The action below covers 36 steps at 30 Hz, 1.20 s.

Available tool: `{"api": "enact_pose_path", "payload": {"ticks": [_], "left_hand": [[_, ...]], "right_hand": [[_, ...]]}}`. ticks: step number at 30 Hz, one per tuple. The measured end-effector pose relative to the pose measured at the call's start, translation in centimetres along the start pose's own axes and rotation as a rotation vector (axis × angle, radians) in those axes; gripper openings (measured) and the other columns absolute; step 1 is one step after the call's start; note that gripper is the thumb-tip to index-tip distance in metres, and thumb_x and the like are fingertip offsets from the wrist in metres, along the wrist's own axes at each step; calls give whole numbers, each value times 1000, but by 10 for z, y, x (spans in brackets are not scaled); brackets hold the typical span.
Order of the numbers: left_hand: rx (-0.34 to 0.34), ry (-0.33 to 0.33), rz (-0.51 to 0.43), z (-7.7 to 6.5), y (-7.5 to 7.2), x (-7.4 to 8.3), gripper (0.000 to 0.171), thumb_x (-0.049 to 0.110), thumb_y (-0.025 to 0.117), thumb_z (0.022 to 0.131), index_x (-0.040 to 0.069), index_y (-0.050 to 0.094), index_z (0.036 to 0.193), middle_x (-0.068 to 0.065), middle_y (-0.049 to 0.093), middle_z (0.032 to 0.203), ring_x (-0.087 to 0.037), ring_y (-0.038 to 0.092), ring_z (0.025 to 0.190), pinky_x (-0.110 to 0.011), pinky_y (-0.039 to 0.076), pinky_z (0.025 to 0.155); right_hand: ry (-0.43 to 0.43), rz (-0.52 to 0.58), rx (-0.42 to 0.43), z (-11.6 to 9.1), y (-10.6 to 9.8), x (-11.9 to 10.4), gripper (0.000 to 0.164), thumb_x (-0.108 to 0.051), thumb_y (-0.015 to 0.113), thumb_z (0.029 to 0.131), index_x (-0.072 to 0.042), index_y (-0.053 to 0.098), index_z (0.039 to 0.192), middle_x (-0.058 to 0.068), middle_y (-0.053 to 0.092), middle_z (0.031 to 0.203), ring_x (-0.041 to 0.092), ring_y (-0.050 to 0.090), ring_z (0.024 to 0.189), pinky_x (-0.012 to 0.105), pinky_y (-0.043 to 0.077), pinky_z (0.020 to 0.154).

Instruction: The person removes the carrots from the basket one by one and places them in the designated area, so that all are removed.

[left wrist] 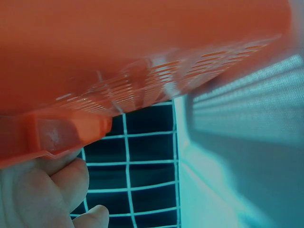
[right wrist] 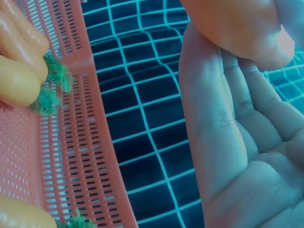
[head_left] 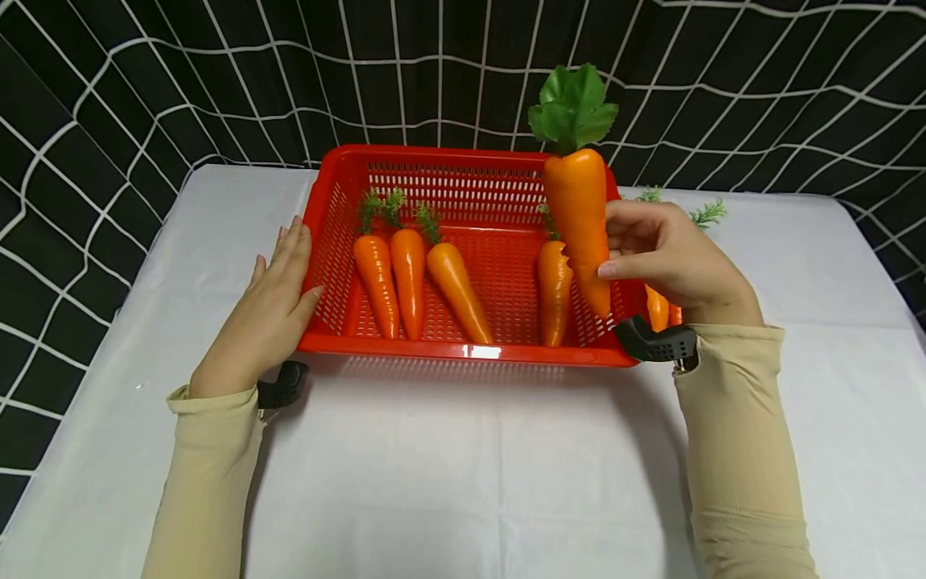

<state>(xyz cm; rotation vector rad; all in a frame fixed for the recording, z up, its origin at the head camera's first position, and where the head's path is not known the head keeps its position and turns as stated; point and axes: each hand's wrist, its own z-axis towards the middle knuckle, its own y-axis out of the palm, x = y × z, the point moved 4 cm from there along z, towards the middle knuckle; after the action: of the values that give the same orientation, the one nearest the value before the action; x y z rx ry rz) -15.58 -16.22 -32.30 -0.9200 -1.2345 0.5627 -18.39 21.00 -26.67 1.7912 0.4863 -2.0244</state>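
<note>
My right hand [head_left: 669, 249] pinches a plump toy carrot [head_left: 579, 209] between thumb and fingers. The carrot is upright, broad green leaves on top, its tip over the right end of a red perforated basket [head_left: 463, 351]. In the right wrist view the carrot [right wrist: 237, 23] crosses the fingers. My left hand [head_left: 264, 310] lies against the basket's left wall, fingers extended; the left wrist view shows that hand [left wrist: 42, 199] under the rim. Inside the basket, three slimmer carrots [head_left: 408, 281] lie toward the left, and another carrot [head_left: 554, 293] lies on the right, partly behind the held one.
More carrots [head_left: 657, 310] lie on the table right of the basket, mostly hidden by my right hand and wrist camera; sprigs of their greenery [head_left: 707, 213] show behind it. A white cloth [head_left: 434, 474] covers the table. Black fabric with a white grid [head_left: 448, 72] stands behind.
</note>
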Motion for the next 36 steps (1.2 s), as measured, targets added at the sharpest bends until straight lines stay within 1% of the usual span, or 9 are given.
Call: {"api": "enact_pose_path", "payload": {"ticks": [6, 13, 16, 24, 28, 32, 36], "left_hand": [[5, 9, -1, -1, 0, 0, 63, 16, 42, 99, 0, 8, 150, -9, 0, 158, -24, -1, 144, -51, 0, 113], [-2, 8, 0, 0, 2, 1, 64, 17, 42, 99, 0, 8, 150, -9, 0, 158, -23, -2, 144, -52, 1, 113], [-2, 16, -4, 0, 1, 1, 64, 16, 42, 99, 0, 7, 150, -10, 0, 158, -23, -2, 144, -53, 1, 112], [1, 17, -7, -1, -1, 2, 63, 16, 42, 99, 0, 7, 150, -10, -1, 158, -26, -2, 144, -51, 0, 113], [1, 24, -10, -2, 0, 2, 63, 15, 41, 99, -1, 8, 150, -11, 0, 158, -26, -1, 144, -52, 0, 113], [-1, 22, -13, -3, 0, 1, 63, 15, 41, 99, 0, 7, 150, -10, 0, 158, -25, -1, 144, -51, 0, 113], [-5, 23, -10, -3, 0, 2, 63, 16, 41, 99, 0, 7, 150, -9, -1, 158, -24, -2, 144, -51, 0, 113]], "right_hand": [[-6, 69, 52, -10, -10, 2, 38, 25, 56, 76, 4, 67, 107, 14, 68, 92, 21, 66, 80, 26, 54, 71], [-50, 87, 80, -24, -19, 1, 42, 29, 51, 77, 7, 64, 111, 15, 68, 95, 22, 66, 81, 27, 55, 71], [-63, 99, 103, -30, -24, 1, 42, 28, 50, 77, 9, 62, 112, 16, 68, 96, 23, 67, 80, 28, 55, 70], [-86, 140, 211, -45, -40, 5, 40, 28, 49, 78, 13, 60, 113, 20, 66, 98, 27, 66, 81, 30, 55, 74], [-99, 174, 247, -52, -48, 7, 36, 23, 53, 80, 13, 59, 114, 21, 66, 98, 27, 66, 82, 30, 54, 75], [-98, 200, 261, -56, -55, 9, 35, 21, 55, 81, 13, 59, 115, 20, 66, 99, 28, 67, 84, 31, 54, 77], [-104, 262, 235, -59, -63, 9, 36, 24, 47, 83, 13, 58, 116, 20, 66, 100, 26, 66, 85, 29, 53, 80]]}}
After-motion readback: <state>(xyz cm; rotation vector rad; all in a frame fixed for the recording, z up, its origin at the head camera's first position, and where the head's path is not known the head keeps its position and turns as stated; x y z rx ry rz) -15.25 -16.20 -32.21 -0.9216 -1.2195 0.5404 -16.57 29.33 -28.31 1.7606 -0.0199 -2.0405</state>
